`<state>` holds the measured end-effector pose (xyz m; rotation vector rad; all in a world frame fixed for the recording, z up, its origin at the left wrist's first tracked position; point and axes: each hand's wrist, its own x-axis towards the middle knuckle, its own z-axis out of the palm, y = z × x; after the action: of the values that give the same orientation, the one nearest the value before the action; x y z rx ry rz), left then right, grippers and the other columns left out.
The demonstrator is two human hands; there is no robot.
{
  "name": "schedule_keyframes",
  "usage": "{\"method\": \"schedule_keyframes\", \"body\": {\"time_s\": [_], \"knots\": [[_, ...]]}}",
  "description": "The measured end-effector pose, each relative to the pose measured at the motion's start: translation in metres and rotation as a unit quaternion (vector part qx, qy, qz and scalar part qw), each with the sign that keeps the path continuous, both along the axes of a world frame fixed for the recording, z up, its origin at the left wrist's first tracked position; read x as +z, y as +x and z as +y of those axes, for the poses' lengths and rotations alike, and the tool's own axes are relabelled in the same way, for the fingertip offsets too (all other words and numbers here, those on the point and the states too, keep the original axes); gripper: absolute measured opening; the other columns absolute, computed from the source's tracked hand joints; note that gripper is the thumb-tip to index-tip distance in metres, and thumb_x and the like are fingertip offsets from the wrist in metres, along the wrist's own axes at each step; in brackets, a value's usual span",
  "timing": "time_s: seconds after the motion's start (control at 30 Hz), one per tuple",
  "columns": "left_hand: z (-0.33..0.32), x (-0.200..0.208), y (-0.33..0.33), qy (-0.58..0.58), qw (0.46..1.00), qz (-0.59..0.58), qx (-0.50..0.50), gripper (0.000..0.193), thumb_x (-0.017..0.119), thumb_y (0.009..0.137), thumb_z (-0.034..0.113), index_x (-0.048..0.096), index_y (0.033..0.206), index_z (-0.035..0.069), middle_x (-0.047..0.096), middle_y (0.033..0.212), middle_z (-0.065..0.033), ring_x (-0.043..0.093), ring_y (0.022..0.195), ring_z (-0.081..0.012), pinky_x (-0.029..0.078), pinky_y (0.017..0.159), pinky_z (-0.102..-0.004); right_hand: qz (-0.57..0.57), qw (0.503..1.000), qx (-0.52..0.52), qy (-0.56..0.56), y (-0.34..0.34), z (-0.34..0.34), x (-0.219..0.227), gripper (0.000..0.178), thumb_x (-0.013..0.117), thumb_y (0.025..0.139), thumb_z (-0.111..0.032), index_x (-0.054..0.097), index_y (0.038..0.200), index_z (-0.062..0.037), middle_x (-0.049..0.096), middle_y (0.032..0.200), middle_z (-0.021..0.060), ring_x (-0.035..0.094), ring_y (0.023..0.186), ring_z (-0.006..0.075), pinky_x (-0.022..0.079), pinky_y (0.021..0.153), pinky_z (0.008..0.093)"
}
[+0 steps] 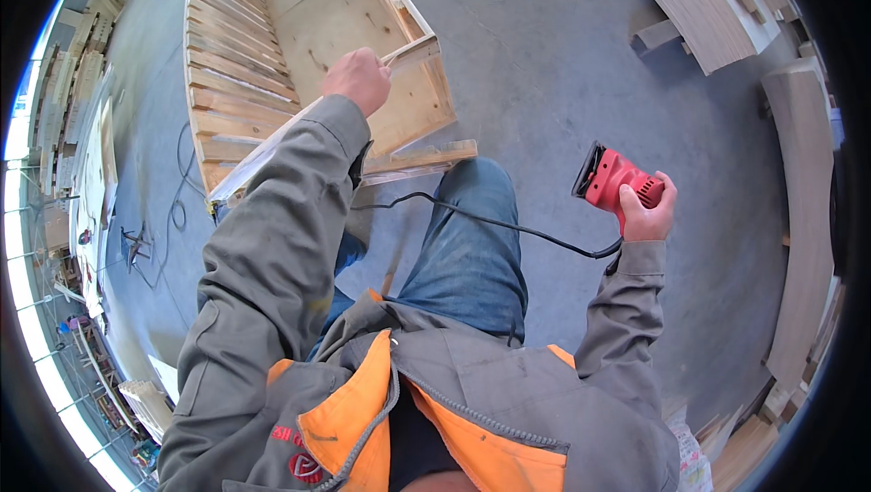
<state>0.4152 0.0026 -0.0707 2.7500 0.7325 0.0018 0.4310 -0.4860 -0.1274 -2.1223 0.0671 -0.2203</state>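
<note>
In front of me stands a long wooden frame (240,65) with slatted sides and a plywood panel (331,2) inside. My left hand (358,81) is closed on the near top rail of the frame, and its fingertips are partly hidden. Off to the right, my right hand (648,211) grips a red electric sander (614,178) by its body. The sander is held up over the floor, apart from the frame, with its dark flat pad facing left. A black cord (508,222) runs from the sander across my leg toward the frame.
Curved stacks of wooden boards (803,201) line the right side, with more panels (699,2) at the upper right. Timber piles (68,102) stand along the left. A loose cable (172,215) lies on the concrete floor (544,65) left of the frame.
</note>
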Motion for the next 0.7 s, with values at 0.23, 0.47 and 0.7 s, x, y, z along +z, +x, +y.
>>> {"method": "schedule_keyframes", "body": {"time_s": [0.23,0.47,0.7], "knots": [[0.004,-0.001,0.004,-0.05,0.998,0.018,0.014,0.025,0.069,0.094,0.03,0.075,0.096,0.005,0.074,0.105,-0.0192,0.069,0.106,-0.0365,0.053,0.094,-0.0451,-0.004,1.0,-0.01,-0.01,-0.002,-0.008,-0.003,0.067,0.083,0.079,-0.017,0.052,0.136,-0.0006,0.062,0.118,0.0134,0.064,0.102,0.0202,0.055,0.091,0.0363],[-0.009,-0.003,-0.042,-0.117,0.993,-0.001,-0.028,0.024,0.073,0.09,0.026,0.073,0.092,0.002,0.074,0.093,-0.0213,0.07,0.094,-0.0384,0.054,0.083,-0.0444,0.0,1.0,-0.024,0.02,-0.011,-0.012,-0.009,0.067,0.084,0.078,-0.018,0.053,0.135,-0.0001,0.063,0.119,0.0137,0.064,0.102,0.0206,0.055,0.092,0.0365],[-0.035,0.002,-0.088,-0.152,0.982,-0.112,-0.021,0.021,0.074,0.089,0.02,0.071,0.089,-0.001,0.07,0.081,-0.016,0.067,0.078,-0.0285,0.053,0.073,-0.0406,-0.006,1.0,-0.017,0.006,-0.013,-0.008,-0.003,0.067,0.084,0.078,-0.019,0.054,0.135,-0.0004,0.063,0.119,0.0146,0.064,0.103,0.0219,0.055,0.092,0.0372]]}}
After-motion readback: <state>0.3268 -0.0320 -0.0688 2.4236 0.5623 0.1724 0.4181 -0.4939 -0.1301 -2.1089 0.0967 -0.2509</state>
